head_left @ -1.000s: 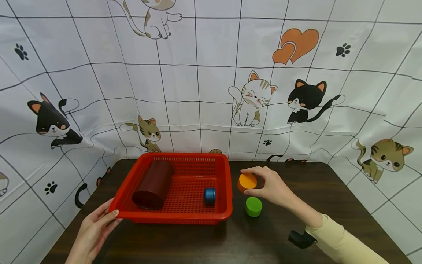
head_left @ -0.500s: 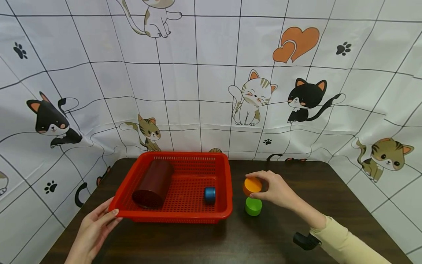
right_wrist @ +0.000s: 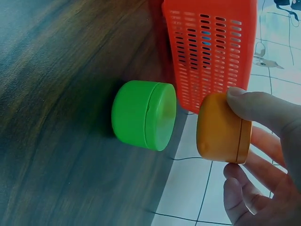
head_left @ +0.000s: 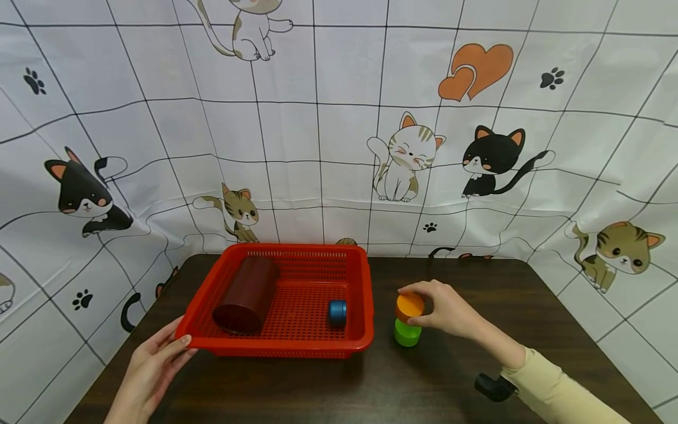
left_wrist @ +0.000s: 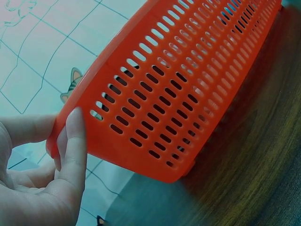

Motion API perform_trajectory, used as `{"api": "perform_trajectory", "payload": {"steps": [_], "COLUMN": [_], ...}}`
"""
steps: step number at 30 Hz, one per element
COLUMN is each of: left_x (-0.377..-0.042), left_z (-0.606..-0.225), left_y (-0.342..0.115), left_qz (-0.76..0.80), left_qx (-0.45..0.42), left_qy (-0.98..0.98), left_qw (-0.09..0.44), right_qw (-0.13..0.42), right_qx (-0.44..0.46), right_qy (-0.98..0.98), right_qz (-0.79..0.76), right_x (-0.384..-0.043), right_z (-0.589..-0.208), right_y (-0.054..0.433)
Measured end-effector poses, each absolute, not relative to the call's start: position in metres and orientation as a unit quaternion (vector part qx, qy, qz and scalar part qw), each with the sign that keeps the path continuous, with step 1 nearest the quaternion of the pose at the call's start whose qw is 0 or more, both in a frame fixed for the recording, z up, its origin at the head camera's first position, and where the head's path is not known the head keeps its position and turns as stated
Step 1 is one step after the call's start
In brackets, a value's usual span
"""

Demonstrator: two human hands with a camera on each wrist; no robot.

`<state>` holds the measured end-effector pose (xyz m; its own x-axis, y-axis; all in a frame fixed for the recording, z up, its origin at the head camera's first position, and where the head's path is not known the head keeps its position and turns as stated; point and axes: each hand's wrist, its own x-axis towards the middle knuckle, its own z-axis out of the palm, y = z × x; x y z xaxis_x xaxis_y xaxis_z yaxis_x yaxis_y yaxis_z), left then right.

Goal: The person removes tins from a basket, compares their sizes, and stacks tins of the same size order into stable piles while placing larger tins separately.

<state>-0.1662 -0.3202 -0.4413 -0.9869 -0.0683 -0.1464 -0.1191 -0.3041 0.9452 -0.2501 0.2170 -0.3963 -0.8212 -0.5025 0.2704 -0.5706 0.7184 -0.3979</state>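
My right hand (head_left: 447, 309) pinches a small round orange jar (head_left: 410, 308) with a lid, thumb on one side and fingers on the other. Straight below it, a similar green jar (head_left: 406, 334) stands upright on the table; a gap separates the two in the right wrist view. At the front left corner of a red plastic basket (head_left: 275, 347), my left hand (head_left: 153, 368) grips the rim between thumb and fingers. Inside the basket lie a large maroon cylinder (head_left: 249, 294) on the left and a small blue cylinder (head_left: 337, 313) on the right.
The dark wooden table (head_left: 424, 388) carries the basket and the green jar. Behind and at both sides hangs a white sheet (head_left: 344, 147) printed with cats and grid lines. A black wrist device (head_left: 495, 387) sits at my right sleeve.
The orange jar has moved right and slightly down in my right hand, from beside the basket to over the green jar. My left hand keeps its grip on the rim.
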Motion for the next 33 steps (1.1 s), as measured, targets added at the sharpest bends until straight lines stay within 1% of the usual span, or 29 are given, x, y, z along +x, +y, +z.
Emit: {"api": "perform_trajectory", "payload": {"steps": [17, 23, 33], "left_x": [-0.166, -0.167, -0.168], "left_z": [-0.442, -0.444, -0.444], "left_y": [-0.321, -0.323, -0.323], "left_qz": [0.804, 0.803, 0.801], "left_qx": [-0.077, -0.068, -0.076], "left_qy": [0.59, 0.592, 0.593], "left_qw": [0.019, 0.017, 0.016], "right_qw": [0.032, 0.016, 0.025], "right_qx": [0.308, 0.299, 0.305], "right_qy": [-0.92, -0.924, -0.922], "right_qz": [0.241, 0.24, 0.238], "right_x": [-0.253, -0.252, -0.248], "right_z": [-0.407, -0.411, -0.41], "right_y": [0.221, 0.219, 0.221]}}
